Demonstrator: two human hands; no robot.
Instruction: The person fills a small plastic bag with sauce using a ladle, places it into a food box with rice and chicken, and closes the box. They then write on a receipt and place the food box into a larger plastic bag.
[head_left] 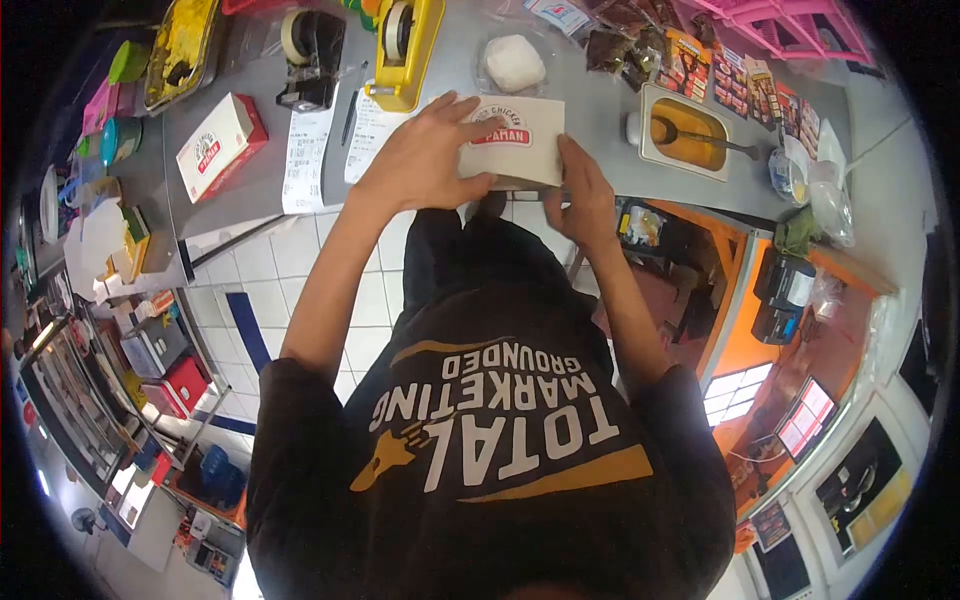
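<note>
A white box with a red and black chicken logo (520, 135) stands at the front edge of the grey counter (600, 180). My left hand (430, 150) lies on the box's left side and top, its thumb near the lower edge and its fingers spread. Against the box's right side rests my right hand (583, 195), with its fingers bent along the side. Behind the box a round white lump (514, 64) sits in clear plastic.
On the left are another box (215, 150), paper receipts (305, 155), a black tape dispenser (310, 60) and a yellow one (408, 70). To the right stand a metal tray of orange sauce with a ladle (690, 155), several sachets (685, 65) and a pink basket (780, 25).
</note>
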